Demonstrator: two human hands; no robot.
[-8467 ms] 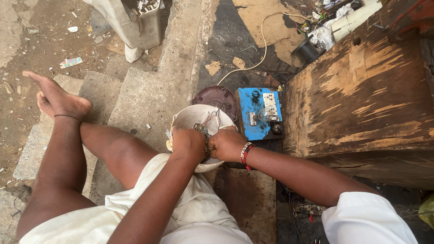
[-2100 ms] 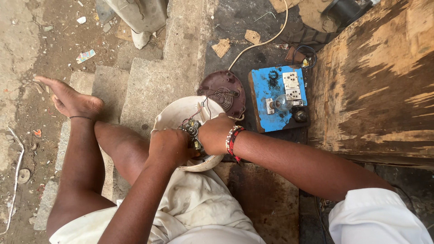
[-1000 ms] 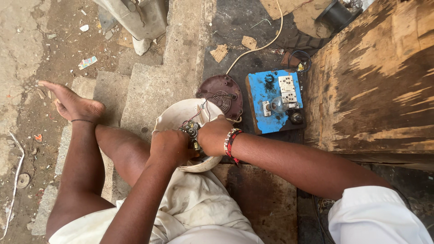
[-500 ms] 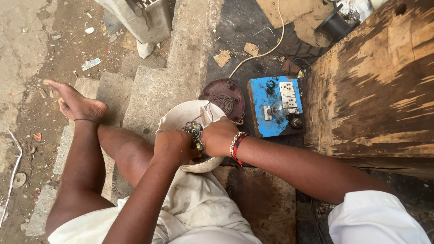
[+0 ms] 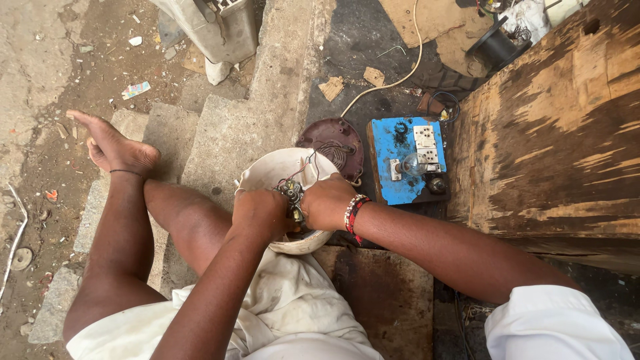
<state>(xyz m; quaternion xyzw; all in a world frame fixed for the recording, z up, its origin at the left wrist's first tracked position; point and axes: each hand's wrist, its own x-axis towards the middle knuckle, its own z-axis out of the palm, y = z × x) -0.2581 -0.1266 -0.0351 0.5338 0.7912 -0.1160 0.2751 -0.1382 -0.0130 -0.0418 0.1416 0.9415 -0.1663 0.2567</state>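
Observation:
A round white casing (image 5: 277,175) rests on my lap, open side up, with thin wires (image 5: 313,159) rising from its middle. My left hand (image 5: 259,215) and my right hand (image 5: 327,202) are both closed over a small metal part with wires (image 5: 292,195) at the casing's centre. Beaded bracelets circle my right wrist. What my fingers grip underneath is hidden by the hands.
A maroon round cover (image 5: 331,140) lies just beyond the casing. A blue switchboard with sockets and a bulb (image 5: 408,160) sits beside a worn wooden bench (image 5: 553,127). A cable (image 5: 393,73), cardboard scraps, concrete steps (image 5: 227,127) and a grey metal box (image 5: 210,27) lie ahead.
My hands stay on the small part in the casing; the view has shifted slightly and the hands have barely moved.

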